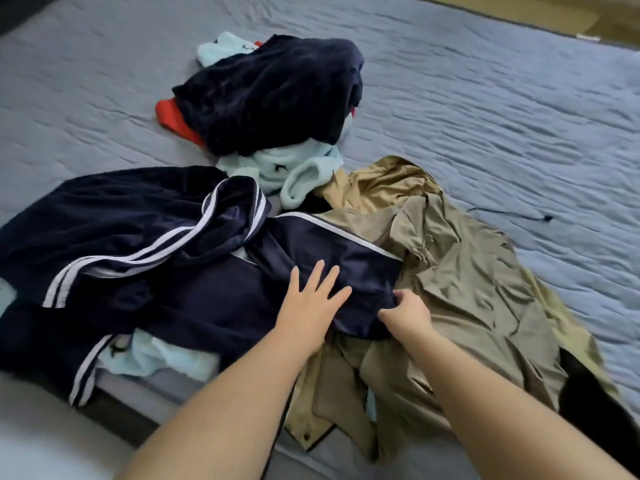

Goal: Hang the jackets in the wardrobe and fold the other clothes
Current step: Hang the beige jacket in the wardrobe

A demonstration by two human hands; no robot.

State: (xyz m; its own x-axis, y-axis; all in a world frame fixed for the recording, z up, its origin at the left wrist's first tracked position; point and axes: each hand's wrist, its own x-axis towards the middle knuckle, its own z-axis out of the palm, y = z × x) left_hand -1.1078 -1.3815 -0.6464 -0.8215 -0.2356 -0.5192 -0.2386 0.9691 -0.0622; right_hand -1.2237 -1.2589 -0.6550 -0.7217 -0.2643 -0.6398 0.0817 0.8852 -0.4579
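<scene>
Both hands work on our navy striped jacket [173,244], which lies crumpled at the near edge of the bed [485,98], partly over the khaki jacket [467,289] to its right. Our left hand [311,299] lies flat on the navy fabric, fingers straight and spread. Our right hand [405,310] has its fingers curled round the fabric's right-hand edge, pinching it. Farther back, a dark navy garment [270,95] sits heaped on a light blue fleece [287,168] and a red item [169,116]. A black cord [512,213] lies on the bed beyond the khaki jacket.
</scene>
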